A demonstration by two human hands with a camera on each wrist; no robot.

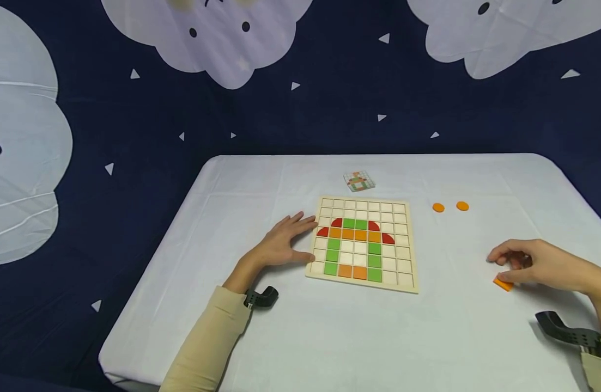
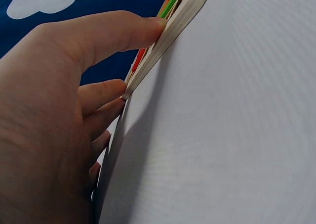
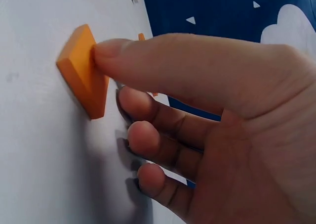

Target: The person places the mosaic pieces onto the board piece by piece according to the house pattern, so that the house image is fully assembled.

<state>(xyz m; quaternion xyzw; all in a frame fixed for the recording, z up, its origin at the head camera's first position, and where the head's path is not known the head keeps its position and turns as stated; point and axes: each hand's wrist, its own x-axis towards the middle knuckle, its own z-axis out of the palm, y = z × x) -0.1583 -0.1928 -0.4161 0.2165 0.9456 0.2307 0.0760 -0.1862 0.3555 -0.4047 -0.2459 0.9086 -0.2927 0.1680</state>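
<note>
My left hand [image 1: 284,242] rests against the left side of a wooden grid board [image 1: 412,272], its fingers spread and its thumb touching the edge. In the left wrist view the thumb and two fingertips meet the board's edge [image 2: 185,19]. Red quarter-round, green square and orange square tiles form an arched pattern on the grid. Over at the right, my right hand [image 1: 542,265] has its thumb on a loose orange square tile [image 3: 81,70]. Its other visible fingers are bent and apart from the tile. The index finger is mostly hidden behind the thumb in the right wrist view.
A small pattern card [image 1: 359,181] lies behind the board. Two orange round pieces, a left disc [image 1: 438,208] and a right disc [image 1: 462,206], lie right of the board. The white-covered table [image 1: 378,343] ends at a dark patterned cloth [image 1: 329,125].
</note>
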